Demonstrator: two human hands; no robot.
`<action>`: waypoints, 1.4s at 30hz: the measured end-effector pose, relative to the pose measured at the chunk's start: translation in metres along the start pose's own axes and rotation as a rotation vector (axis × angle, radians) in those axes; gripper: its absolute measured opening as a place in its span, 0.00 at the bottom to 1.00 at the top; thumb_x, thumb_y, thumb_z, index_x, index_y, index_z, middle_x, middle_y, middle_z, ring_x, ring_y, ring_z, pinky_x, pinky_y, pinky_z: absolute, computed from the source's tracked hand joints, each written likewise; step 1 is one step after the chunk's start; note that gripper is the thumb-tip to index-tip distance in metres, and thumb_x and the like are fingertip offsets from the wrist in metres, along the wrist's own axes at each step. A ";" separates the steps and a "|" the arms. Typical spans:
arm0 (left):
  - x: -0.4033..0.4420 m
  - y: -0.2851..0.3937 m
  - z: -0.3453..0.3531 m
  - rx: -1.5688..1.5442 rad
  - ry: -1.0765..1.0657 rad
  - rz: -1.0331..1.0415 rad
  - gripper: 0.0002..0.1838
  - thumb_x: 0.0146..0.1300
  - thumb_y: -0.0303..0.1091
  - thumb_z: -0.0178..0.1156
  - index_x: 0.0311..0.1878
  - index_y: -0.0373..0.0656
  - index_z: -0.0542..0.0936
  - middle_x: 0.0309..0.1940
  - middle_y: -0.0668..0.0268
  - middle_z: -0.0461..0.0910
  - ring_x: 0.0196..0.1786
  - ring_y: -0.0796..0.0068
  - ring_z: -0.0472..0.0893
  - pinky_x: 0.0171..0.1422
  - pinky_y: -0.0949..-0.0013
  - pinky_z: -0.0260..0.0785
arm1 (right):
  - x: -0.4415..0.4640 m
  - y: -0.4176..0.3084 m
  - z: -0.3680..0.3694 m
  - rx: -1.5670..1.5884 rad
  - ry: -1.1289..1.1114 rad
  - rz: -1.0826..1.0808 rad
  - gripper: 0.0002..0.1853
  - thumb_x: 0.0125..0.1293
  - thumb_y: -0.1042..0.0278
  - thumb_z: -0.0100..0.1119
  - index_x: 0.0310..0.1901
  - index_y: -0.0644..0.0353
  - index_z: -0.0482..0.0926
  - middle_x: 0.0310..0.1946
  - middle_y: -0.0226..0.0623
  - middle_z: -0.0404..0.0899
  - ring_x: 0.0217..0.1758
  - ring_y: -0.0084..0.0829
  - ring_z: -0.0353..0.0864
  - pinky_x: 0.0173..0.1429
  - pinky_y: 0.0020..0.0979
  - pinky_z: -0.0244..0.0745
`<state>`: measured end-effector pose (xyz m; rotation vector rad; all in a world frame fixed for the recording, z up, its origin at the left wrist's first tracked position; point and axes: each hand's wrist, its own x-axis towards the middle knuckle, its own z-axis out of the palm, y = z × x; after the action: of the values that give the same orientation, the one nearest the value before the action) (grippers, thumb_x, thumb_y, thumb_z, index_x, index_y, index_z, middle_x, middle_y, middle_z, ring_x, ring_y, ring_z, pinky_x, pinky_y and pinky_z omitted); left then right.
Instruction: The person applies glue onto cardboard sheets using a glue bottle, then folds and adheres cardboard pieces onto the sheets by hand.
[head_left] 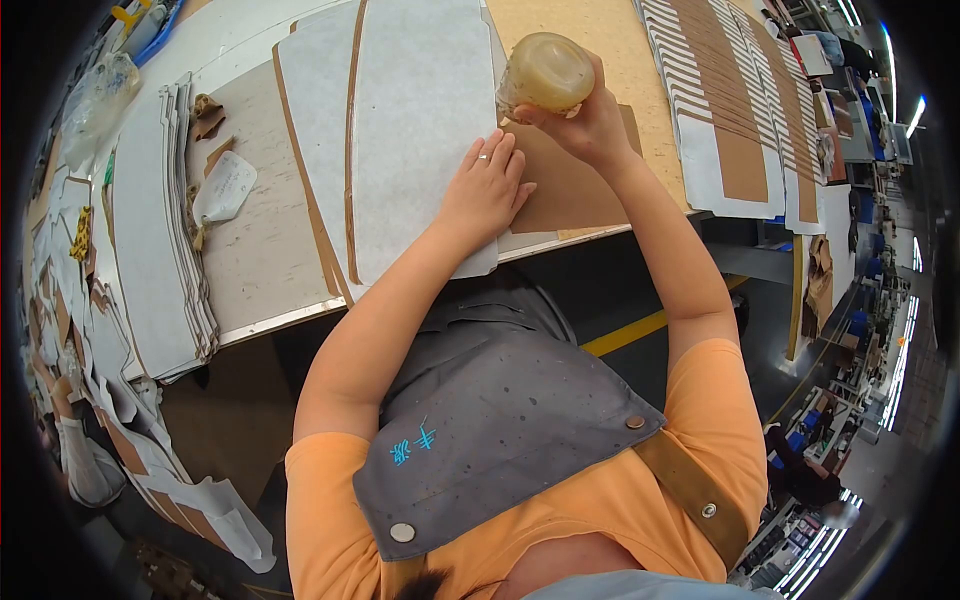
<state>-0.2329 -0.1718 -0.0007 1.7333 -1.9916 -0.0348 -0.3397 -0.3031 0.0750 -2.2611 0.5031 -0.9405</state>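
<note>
My right hand (590, 125) is wrapped round a yellowish translucent bottle or jar (549, 72), its rounded end facing up toward me. Beneath the bottle is the right edge of a large white sheet (425, 130) with brown edges. My left hand (485, 190), a ring on one finger, lies flat on that sheet near its right edge, fingers stretched out and pointing away from me. A brown sheet (575, 180) lies just right of my left hand, partly under my right hand. The bottle's lower end is hidden from view.
At left stand stacked white sheets (150, 230), a small white scoop-like piece (226, 188) with writing, and a plastic bag (100, 95). Striped brown and white pieces (725, 110) lie at the right. Other people are partly visible at the far left and lower right.
</note>
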 end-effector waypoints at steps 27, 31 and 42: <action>0.003 0.003 -0.003 0.023 -0.027 -0.008 0.21 0.65 0.44 0.51 0.50 0.34 0.70 0.59 0.50 0.66 0.65 0.56 0.64 0.69 0.56 0.54 | -0.026 0.014 -0.040 -0.151 0.095 0.015 0.40 0.48 0.53 0.73 0.57 0.56 0.58 0.42 0.37 0.79 0.42 0.35 0.82 0.42 0.32 0.79; 0.003 0.003 -0.004 0.026 -0.029 -0.002 0.22 0.65 0.44 0.51 0.51 0.34 0.70 0.59 0.51 0.66 0.65 0.55 0.64 0.69 0.56 0.54 | -0.032 0.017 -0.050 -0.188 0.132 0.003 0.40 0.48 0.54 0.73 0.57 0.56 0.58 0.42 0.38 0.79 0.41 0.36 0.82 0.42 0.32 0.79; 0.004 0.004 -0.005 0.032 -0.088 -0.022 0.23 0.65 0.43 0.51 0.54 0.33 0.68 0.60 0.52 0.64 0.66 0.55 0.63 0.70 0.56 0.53 | -0.052 0.029 -0.081 -0.273 0.219 0.067 0.39 0.48 0.53 0.73 0.55 0.57 0.59 0.42 0.41 0.79 0.41 0.38 0.83 0.42 0.34 0.79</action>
<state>-0.2350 -0.1731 0.0064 1.8028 -2.0459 -0.0878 -0.4368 -0.3284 0.0739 -2.3737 0.8438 -1.1508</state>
